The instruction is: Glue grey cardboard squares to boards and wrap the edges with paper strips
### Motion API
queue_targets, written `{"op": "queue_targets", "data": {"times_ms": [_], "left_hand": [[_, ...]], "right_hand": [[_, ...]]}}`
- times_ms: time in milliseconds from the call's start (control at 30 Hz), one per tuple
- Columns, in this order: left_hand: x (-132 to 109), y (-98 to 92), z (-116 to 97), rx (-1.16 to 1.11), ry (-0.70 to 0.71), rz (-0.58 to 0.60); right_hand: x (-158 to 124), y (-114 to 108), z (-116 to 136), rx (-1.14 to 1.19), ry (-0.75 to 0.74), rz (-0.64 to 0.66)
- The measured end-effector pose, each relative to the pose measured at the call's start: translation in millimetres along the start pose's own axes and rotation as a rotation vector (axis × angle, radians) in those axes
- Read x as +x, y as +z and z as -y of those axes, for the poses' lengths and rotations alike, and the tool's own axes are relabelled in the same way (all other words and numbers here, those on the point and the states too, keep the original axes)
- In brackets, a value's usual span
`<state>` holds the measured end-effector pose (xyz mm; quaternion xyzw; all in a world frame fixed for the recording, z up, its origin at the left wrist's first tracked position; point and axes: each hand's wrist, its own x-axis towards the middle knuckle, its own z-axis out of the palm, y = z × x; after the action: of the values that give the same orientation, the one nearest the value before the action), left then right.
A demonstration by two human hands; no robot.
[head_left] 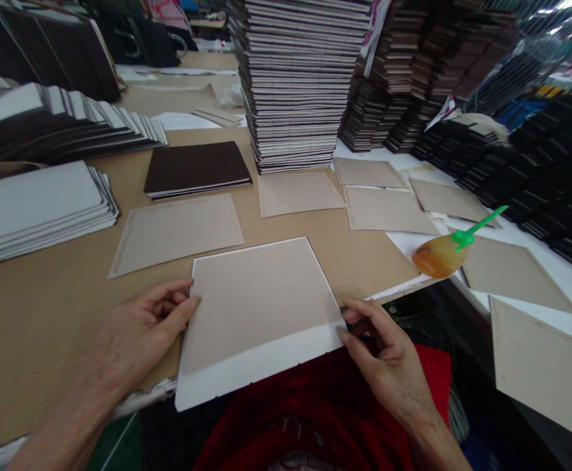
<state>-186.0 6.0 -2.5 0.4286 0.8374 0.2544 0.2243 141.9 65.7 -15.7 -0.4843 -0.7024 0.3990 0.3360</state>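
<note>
A beige panel with a white strip along its near side point(256, 314) lies tilted over the table's front edge, in front of my body. My left hand point(151, 327) pinches its left edge between thumb and fingers. At the right edge, my right hand point(381, 350) grips the panel near its near corner, fingertips partly hidden beneath it. Beyond the panel, a beige sheet point(178, 232) rests flat on the table, and behind that sits a short stack of dark brown covers point(197, 167).
A tall stack of boards point(300, 85) rises at the back. White boards point(35, 203) lie at left. A bottle of amber liquid with a green spout point(440, 255) lies at right, among beige sheets point(521, 271). Black stacks point(555, 163) line the far right.
</note>
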Motion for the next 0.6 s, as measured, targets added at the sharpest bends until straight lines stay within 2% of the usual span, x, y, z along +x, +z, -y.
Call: {"op": "queue_targets", "data": {"times_ms": [100,367,600], "left_hand": [[-0.9,-1.0,-3.2,0.0,-0.023,0.042],[0.0,-1.5,1.0,0.055,-0.007,0.028],[-0.9,-3.2,-7.1,0.047,-0.007,0.033]], "right_hand": [[-0.6,0.3,-0.5,-0.007,-0.006,-0.007],[-0.1,-0.7,2.0,-0.058,-0.075,-0.045],[-0.5,0.0,3.1,-0.104,-0.16,-0.075]]}}
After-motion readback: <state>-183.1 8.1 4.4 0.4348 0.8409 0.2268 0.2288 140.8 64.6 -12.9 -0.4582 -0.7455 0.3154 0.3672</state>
